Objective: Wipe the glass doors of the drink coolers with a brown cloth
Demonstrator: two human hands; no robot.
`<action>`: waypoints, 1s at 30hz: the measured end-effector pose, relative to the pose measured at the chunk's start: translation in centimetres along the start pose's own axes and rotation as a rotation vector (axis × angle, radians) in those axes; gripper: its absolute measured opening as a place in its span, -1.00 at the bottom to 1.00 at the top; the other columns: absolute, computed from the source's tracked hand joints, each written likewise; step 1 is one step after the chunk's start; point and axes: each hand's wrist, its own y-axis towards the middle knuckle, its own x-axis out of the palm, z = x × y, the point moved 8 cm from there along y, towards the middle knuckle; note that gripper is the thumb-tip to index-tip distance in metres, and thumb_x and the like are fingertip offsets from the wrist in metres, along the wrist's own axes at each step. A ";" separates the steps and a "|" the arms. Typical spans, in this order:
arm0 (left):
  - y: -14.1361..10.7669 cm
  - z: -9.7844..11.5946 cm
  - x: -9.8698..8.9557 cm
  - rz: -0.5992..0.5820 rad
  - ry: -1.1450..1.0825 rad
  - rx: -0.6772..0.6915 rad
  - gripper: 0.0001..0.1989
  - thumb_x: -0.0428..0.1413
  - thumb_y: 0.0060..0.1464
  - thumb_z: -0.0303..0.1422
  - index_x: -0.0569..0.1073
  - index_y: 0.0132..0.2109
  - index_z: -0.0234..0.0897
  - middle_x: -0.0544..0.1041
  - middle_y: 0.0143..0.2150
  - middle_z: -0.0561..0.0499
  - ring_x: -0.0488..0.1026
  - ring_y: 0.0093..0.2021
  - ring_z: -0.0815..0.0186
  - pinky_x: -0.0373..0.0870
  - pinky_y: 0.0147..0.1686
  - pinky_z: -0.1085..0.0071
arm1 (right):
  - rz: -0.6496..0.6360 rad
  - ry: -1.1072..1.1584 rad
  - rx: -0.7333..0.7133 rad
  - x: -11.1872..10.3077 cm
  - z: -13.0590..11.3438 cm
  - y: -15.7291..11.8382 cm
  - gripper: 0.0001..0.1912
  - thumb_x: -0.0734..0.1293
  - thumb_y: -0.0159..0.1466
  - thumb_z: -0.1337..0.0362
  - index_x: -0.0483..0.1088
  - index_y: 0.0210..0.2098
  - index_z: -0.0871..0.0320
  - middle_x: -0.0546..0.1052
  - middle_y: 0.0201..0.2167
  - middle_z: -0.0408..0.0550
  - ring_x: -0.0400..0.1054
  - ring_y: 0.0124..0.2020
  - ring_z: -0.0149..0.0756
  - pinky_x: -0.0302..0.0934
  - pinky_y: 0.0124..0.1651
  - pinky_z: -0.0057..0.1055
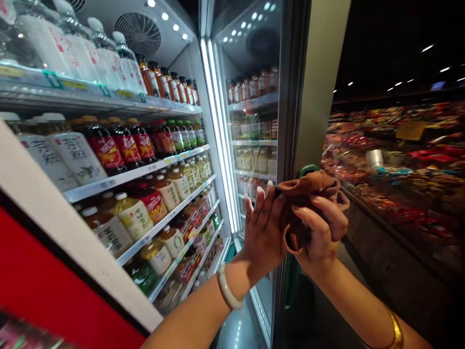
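In the head view, my right hand [321, 232] has its fingers wrapped round a bunched brown cloth [308, 184]. The cloth is held up near the edge of the open glass door [254, 165], beside the door's frame [292, 121]. My left hand [267, 225] is open, fingers stretched upward and slightly apart, close against the cloth's left side. Whether its palm presses on the door or only lies near it I cannot tell. Behind the cloth a bit of a green handle [308, 169] shows; the rest of it is mostly hidden.
On the left, a lit drinks cooler holds bottles on several shelves [170, 162]. A white door frame with a red panel [54, 281] crosses the lower left. Beyond the door at right stands a blurred display of packaged goods [395, 169] with a yellow sign [410, 130].
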 end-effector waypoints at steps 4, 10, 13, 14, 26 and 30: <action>-6.7 0.0 -0.2 -0.079 0.162 -0.059 -0.09 0.07 0.30 -0.18 -0.19 0.59 -0.34 0.15 0.55 -0.18 -0.23 0.61 0.15 -0.23 0.62 0.03 | -0.046 0.111 -0.046 0.5 -2.0 -6.2 -0.42 0.39 0.26 0.40 0.42 0.25 -0.07 0.41 0.04 0.03 0.42 0.00 -0.13 0.48 0.09 -0.14; -8.3 -1.0 -3.4 -0.175 0.310 -0.169 -0.17 0.07 0.31 -0.18 -0.06 0.58 -0.20 0.27 0.50 -0.17 0.03 0.58 0.11 -0.07 0.60 -0.02 | -0.074 0.301 -0.048 1.7 -3.7 -6.0 -0.55 0.36 0.28 0.37 0.52 0.11 -0.16 0.47 0.02 -0.02 0.46 -0.03 -0.13 0.49 0.07 -0.09; -6.7 -2.0 -5.8 -0.225 0.365 -0.217 -0.16 0.06 0.32 -0.26 -0.14 0.59 -0.28 0.20 0.53 -0.28 0.01 0.58 -0.04 -0.19 0.57 -0.24 | -0.030 0.361 -0.007 2.8 -4.3 -3.3 -0.50 0.40 0.31 0.33 0.45 0.20 -0.22 0.45 0.09 -0.04 0.46 0.07 -0.13 0.46 0.23 -0.05; -6.5 -2.3 -6.6 -0.235 0.380 -0.234 -0.16 0.06 0.31 -0.27 -0.14 0.59 -0.27 0.17 0.54 -0.30 -0.01 0.59 -0.07 -0.21 0.56 -0.28 | -0.015 0.379 -0.005 3.2 -4.8 -3.0 -0.50 0.41 0.30 0.33 0.45 0.19 -0.24 0.44 0.11 -0.05 0.47 0.09 -0.13 0.46 0.25 -0.06; -15.3 -3.0 -11.9 -0.230 0.746 -0.433 -0.22 -0.03 0.32 -0.42 -0.12 0.58 -0.27 0.38 0.44 -0.22 0.17 0.53 0.07 0.19 0.50 -0.08 | -0.061 0.843 -0.010 8.1 -12.3 -9.0 -0.63 0.38 0.26 0.52 0.52 0.00 0.06 0.53 -0.05 0.01 0.53 0.05 -0.16 0.46 0.30 0.00; -16.4 -5.2 -13.8 -0.216 0.905 -0.452 -0.20 -0.03 0.34 -0.37 -0.18 0.58 -0.38 0.38 0.42 -0.31 0.20 0.52 0.01 0.08 0.52 -0.13 | -0.106 0.989 0.069 11.4 -14.6 -9.5 -0.54 0.38 0.30 0.41 0.45 0.17 0.02 0.50 0.12 0.11 0.51 0.14 -0.10 0.55 0.13 -0.05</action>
